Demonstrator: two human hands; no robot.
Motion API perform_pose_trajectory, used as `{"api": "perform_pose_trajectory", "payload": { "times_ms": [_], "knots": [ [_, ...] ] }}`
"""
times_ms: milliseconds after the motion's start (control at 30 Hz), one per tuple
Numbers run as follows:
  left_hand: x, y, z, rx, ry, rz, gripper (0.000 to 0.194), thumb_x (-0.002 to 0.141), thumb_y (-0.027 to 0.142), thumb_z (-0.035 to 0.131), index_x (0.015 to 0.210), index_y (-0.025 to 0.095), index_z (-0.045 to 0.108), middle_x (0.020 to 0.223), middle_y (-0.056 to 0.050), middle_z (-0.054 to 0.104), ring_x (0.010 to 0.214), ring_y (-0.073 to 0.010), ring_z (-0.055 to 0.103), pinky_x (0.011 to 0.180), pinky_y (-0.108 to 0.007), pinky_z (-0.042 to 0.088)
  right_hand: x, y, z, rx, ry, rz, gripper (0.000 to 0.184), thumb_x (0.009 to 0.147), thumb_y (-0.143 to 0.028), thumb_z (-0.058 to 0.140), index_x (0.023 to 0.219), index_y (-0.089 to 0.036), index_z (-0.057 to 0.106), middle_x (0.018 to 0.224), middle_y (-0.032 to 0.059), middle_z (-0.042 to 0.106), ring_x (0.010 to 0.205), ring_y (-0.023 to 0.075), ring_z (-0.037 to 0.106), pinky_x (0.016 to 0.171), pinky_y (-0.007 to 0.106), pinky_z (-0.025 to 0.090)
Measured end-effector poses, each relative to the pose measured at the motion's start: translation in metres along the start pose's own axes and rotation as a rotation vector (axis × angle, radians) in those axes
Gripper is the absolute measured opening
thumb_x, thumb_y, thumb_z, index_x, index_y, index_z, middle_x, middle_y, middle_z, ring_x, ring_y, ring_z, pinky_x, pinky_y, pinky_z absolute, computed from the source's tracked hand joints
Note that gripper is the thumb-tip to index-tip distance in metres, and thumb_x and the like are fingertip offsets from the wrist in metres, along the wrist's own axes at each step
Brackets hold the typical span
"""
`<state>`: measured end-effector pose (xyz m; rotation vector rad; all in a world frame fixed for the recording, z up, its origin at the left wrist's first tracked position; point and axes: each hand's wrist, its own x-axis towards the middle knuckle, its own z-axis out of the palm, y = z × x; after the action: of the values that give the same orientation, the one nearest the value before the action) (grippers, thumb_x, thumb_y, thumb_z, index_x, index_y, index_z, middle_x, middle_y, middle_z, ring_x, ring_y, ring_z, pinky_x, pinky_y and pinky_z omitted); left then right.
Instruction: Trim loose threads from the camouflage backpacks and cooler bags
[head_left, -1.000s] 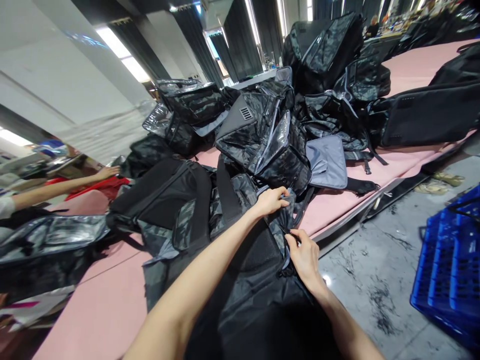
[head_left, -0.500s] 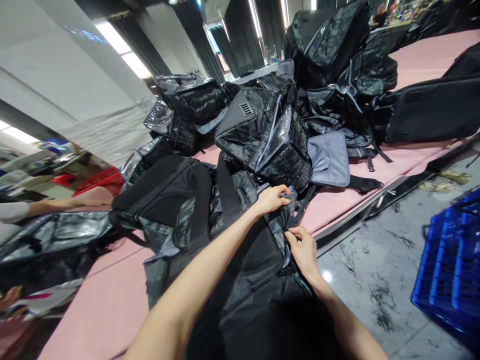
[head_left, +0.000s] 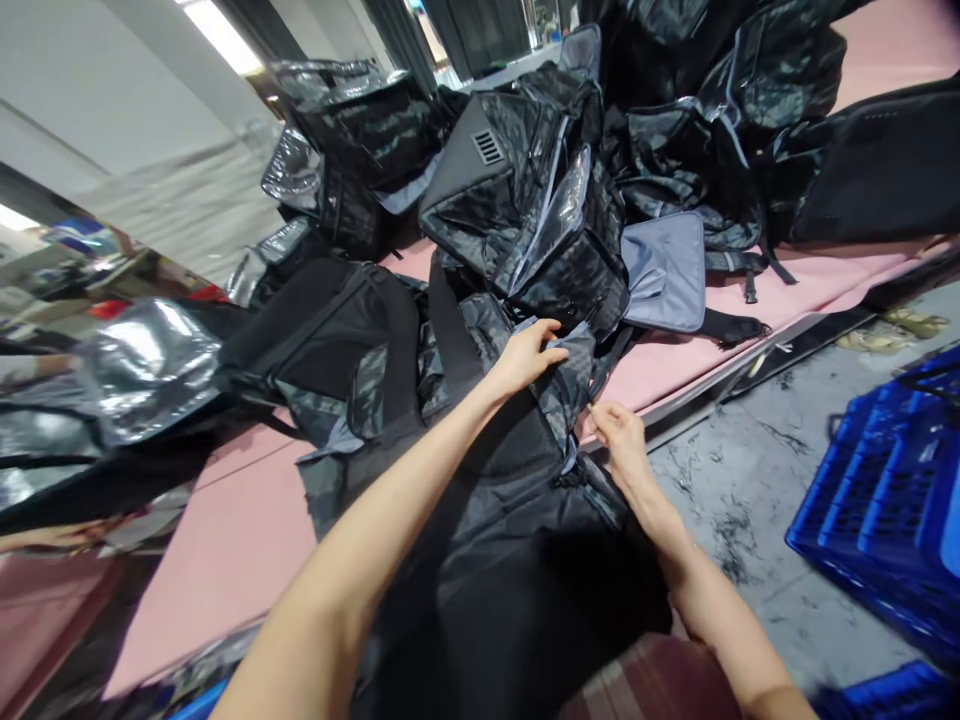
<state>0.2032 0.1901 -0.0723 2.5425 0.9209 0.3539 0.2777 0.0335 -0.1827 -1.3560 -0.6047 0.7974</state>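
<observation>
A black backpack with grey camouflage panels (head_left: 517, 500) lies right in front of me, its shoulder straps (head_left: 401, 350) running across it. My left hand (head_left: 525, 358) rests at the backpack's crumpled camouflage side (head_left: 566, 385), thumb and fingers apart. Just past that side's right edge, my right hand (head_left: 619, 432) is closed in a pinch, fingertips together near the fabric. What it pinches is too small to make out. Directly beyond my left hand stands an open camouflage bag (head_left: 525, 200) with a shiny lining and a grey flap (head_left: 664, 270).
More camouflage bags (head_left: 360, 130) are heaped along the pink-covered table (head_left: 225, 530). A dark panel (head_left: 885, 170) lies at the right. Blue crates (head_left: 877, 480) stand on the floor to the right. At the left, another person's hand (head_left: 67, 537) is by a silver-lined bag (head_left: 154, 365).
My left hand has loosened its fingers on the fabric. The right hand has moved slightly right, away from the backpack's side. At left, the other person's bag now shows its silver lining raised.
</observation>
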Motion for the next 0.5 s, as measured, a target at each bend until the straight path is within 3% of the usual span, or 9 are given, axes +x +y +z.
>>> {"api": "perform_pose_trajectory", "payload": {
  "times_ms": [67, 133, 267, 367, 500],
  "knots": [
    [-0.031, -0.002, -0.008, 0.024, 0.115, 0.059, 0.036, 0.077, 0.023, 0.056, 0.111, 0.014, 0.054, 0.114, -0.009, 0.058, 0.107, -0.0194, 0.051, 0.094, -0.033, 0.038, -0.01, -0.001, -0.016, 0.008, -0.024, -0.001, 0.029, 0.071, -0.043, 0.059, 0.086, -0.018, 0.061, 0.065, -0.0013, 0.06, 0.057, 0.0118, 0.053, 0.057, 0.025, 0.042],
    [-0.071, -0.004, -0.012, 0.029, 0.163, 0.082, 0.026, 0.08, 0.023, 0.052, 0.104, 0.015, 0.058, 0.111, -0.008, 0.059, 0.106, -0.019, 0.052, 0.095, -0.034, 0.039, -0.026, -0.004, -0.028, -0.073, -0.107, -0.04, 0.031, 0.065, -0.038, 0.067, 0.089, -0.019, 0.063, 0.07, -0.0004, 0.062, 0.063, 0.0135, 0.055, 0.063, 0.026, 0.043],
    [-0.149, -0.005, 0.006, 0.055, 0.173, 0.05, 0.02, 0.084, 0.025, 0.05, 0.099, 0.019, 0.06, 0.109, -0.007, 0.06, 0.105, -0.0195, 0.053, 0.093, -0.037, 0.041, -0.052, -0.009, -0.03, -0.308, -0.33, -0.219, 0.016, 0.067, -0.032, 0.066, 0.078, -0.021, 0.067, 0.087, 0.0025, 0.066, 0.08, 0.0174, 0.058, 0.076, 0.029, 0.042],
    [-0.184, -0.01, 0.028, 0.177, 0.135, 0.041, 0.029, 0.084, 0.026, 0.05, 0.112, 0.022, 0.055, 0.121, -0.008, 0.056, 0.117, -0.0226, 0.046, 0.096, -0.042, 0.038, -0.049, -0.009, -0.022, -0.345, -0.226, -0.175, 0.014, 0.072, -0.031, 0.058, 0.069, -0.019, 0.063, 0.069, -0.0001, 0.063, 0.066, 0.0151, 0.056, 0.065, 0.026, 0.04],
    [-0.199, -0.024, 0.047, 0.254, 0.176, 0.023, 0.034, 0.088, 0.021, 0.043, 0.121, 0.022, 0.049, 0.129, -0.008, 0.051, 0.125, -0.0214, 0.04, 0.098, -0.04, 0.036, -0.023, 0.001, -0.019, -0.356, -0.072, -0.142, 0.019, 0.073, -0.034, 0.053, 0.067, -0.018, 0.059, 0.06, -0.0019, 0.058, 0.058, 0.014, 0.051, 0.058, 0.025, 0.037]
  ]
}}
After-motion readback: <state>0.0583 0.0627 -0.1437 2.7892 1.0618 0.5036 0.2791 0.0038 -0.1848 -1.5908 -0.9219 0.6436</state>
